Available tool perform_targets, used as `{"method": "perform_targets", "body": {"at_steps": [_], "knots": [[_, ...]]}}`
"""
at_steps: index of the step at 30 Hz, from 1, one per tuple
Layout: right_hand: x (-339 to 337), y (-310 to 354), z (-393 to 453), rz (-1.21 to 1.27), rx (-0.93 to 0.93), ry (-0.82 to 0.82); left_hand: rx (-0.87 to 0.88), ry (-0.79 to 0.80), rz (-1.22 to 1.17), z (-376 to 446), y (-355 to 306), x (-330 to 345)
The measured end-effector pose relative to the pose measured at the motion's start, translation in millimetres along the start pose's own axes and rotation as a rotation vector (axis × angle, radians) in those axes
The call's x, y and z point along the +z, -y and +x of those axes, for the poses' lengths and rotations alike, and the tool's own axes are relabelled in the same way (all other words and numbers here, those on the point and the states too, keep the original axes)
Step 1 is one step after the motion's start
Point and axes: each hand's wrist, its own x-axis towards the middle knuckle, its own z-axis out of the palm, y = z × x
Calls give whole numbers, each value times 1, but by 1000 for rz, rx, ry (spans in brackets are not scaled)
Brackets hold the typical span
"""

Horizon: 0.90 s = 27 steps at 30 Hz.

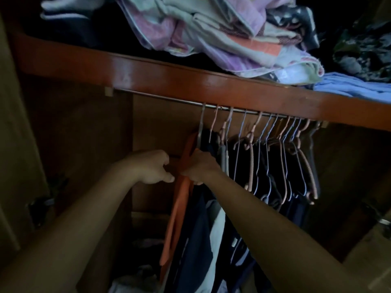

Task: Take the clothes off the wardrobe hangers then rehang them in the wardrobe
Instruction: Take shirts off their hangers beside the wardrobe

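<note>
The right hand (201, 166) curls its fingers round a long orange fabric garment (182, 199), seemingly steadying it, while the left hand (154, 168), fingers loosely curled, reaches in.

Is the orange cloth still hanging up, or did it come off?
Hanging up. The orange cloth droops from a hanger hooked on the rail, with both hands at it.
</note>
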Motion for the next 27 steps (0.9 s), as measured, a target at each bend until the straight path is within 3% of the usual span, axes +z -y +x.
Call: {"method": "perform_targets", "body": {"at_steps": [7, 11, 16, 18, 21, 23, 25, 27], "knots": [[2, -2, 17, 86, 71, 2, -17, 14, -19, 11, 5, 10], [9, -8, 23, -37, 35, 15, -7, 1, -44, 10, 3, 13], [11, -17, 24, -52, -4, -116, -51, 8, -58, -3, 10, 11], [4, -16, 22, -56, -50, -158, 17, -173, -248, 1, -16, 16], [-7, -15, 11, -45, -137, -176, 243, -623, -635, 16, -60, 44], [-12, -18, -1, -60, -195, -169, 276, -711, -562, 17, -39, 52], [-17, -27, -15, -59, -246, -154, 40, -460, -226, 21, -10, 29], [-21, -38, -29, -67, -275, -127, 17, -302, -33, 12, 23, 17]]}}
